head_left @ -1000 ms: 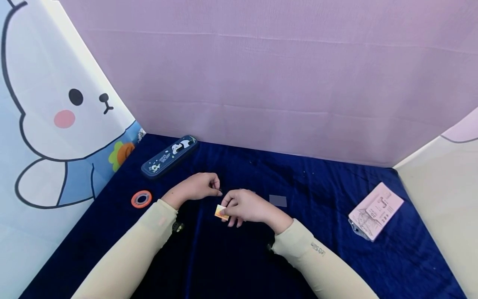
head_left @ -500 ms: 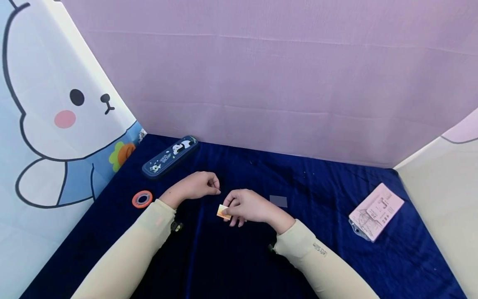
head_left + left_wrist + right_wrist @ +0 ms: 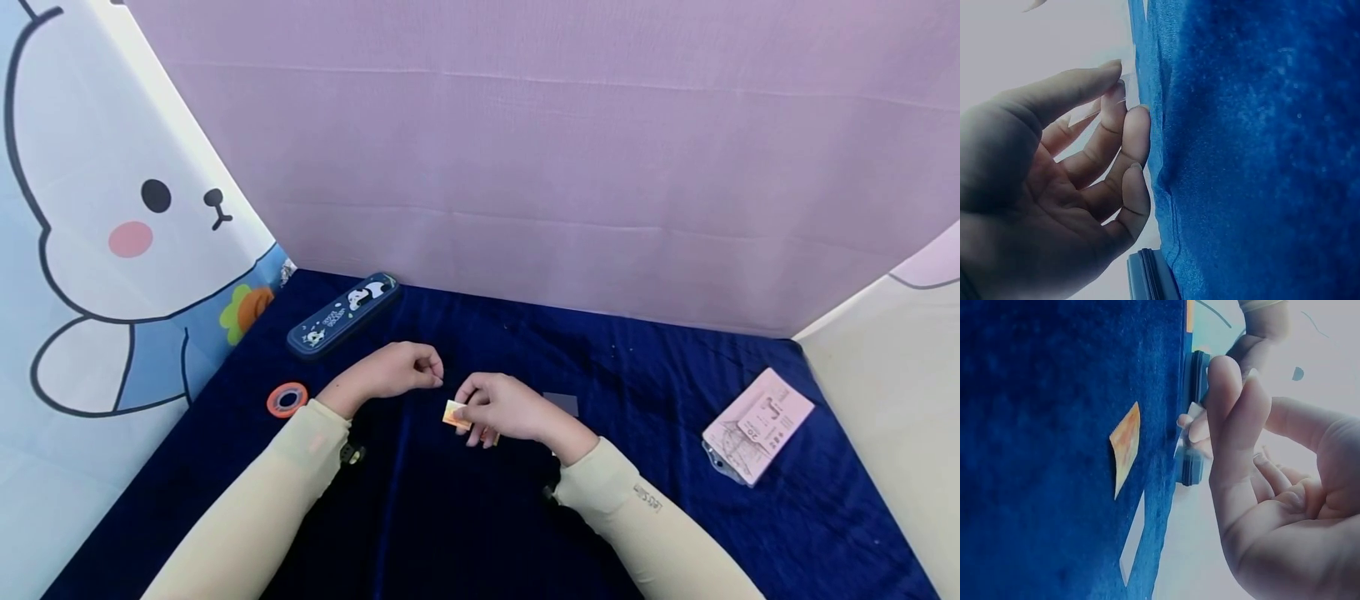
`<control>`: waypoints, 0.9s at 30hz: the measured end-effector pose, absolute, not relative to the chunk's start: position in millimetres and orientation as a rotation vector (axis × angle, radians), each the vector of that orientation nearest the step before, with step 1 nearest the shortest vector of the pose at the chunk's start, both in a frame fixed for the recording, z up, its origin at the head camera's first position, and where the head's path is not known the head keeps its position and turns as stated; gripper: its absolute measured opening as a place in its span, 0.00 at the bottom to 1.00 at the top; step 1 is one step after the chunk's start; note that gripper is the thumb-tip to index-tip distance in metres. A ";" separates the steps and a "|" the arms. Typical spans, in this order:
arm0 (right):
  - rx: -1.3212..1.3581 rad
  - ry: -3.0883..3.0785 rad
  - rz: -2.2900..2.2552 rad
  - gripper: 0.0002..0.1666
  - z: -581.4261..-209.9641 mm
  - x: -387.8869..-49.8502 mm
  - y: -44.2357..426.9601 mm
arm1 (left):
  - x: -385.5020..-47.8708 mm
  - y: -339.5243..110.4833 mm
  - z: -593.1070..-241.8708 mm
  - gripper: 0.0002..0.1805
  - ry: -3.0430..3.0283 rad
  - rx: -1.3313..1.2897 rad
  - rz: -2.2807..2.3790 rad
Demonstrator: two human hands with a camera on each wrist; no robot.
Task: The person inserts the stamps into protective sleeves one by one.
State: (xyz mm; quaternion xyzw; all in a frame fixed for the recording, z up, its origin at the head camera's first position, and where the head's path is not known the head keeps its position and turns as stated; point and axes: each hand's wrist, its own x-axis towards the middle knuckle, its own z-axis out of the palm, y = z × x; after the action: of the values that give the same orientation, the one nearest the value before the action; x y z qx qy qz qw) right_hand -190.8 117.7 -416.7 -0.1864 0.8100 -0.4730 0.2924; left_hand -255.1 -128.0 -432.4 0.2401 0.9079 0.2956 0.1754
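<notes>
My left hand (image 3: 401, 369) pinches a small clear piece of film (image 3: 1127, 81) between thumb and fingertip, above the dark blue cloth; its other fingers are loosely curled. Just to the right, my right hand (image 3: 510, 408) pinches a small orange and yellow stamp-like paper (image 3: 455, 414); in the right wrist view that pinched edge is hidden by the fingers. A similar orange paper (image 3: 1125, 453) lies on the cloth in that view, apart from the fingertips. Beyond my right wrist lies a flat greyish, see-through rectangle (image 3: 562, 403).
A dark blue panda pencil case (image 3: 341, 317) lies at the back left. Nearer on that side is an orange tape roll (image 3: 287, 400). At the right rests a pink printed pack (image 3: 759, 425). Fabric walls stand behind and at both sides.
My right hand has shifted slightly right and away from me, carrying the stamp-like paper. A second orange patch now shows beneath its fingers. The left hand has barely moved.
</notes>
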 end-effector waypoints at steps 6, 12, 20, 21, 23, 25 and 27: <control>-0.466 2.155 -1.294 0.09 -413.8 -194.3 125.0 | -253.8 -128.1 -429.2 0.06 2.541 0.679 0.874; -0.455 2.190 -1.287 0.09 -408.7 -198.7 133.4 | -252.4 -128.1 -426.1 0.10 2.499 0.682 0.927; -0.412 2.221 -1.374 0.12 -402.1 -202.8 141.3 | -249.6 -131.0 -422.7 0.13 2.382 0.696 1.062; -0.402 2.225 -1.391 0.13 -401.5 -203.4 142.0 | -249.1 -131.4 -422.0 0.13 2.372 0.690 1.078; -0.376 2.236 -1.421 0.14 -400.2 -204.3 143.2 | -248.1 -131.9 -420.4 0.12 2.352 0.678 1.110; -0.361 2.251 -1.452 0.15 -399.3 -205.0 144.1 | -247.1 -132.2 -419.1 0.12 2.341 0.675 1.135; -0.356 2.260 -1.484 0.15 -398.4 -205.3 144.5 | -246.0 -132.2 -417.7 0.11 2.332 0.663 1.159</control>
State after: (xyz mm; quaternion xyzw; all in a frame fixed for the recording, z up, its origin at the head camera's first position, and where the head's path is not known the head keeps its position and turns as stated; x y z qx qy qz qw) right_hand -205.3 144.5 -398.4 -0.1278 0.8110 -0.5324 0.2061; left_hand -246.0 -132.2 -417.7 0.2405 0.8456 0.4201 0.2252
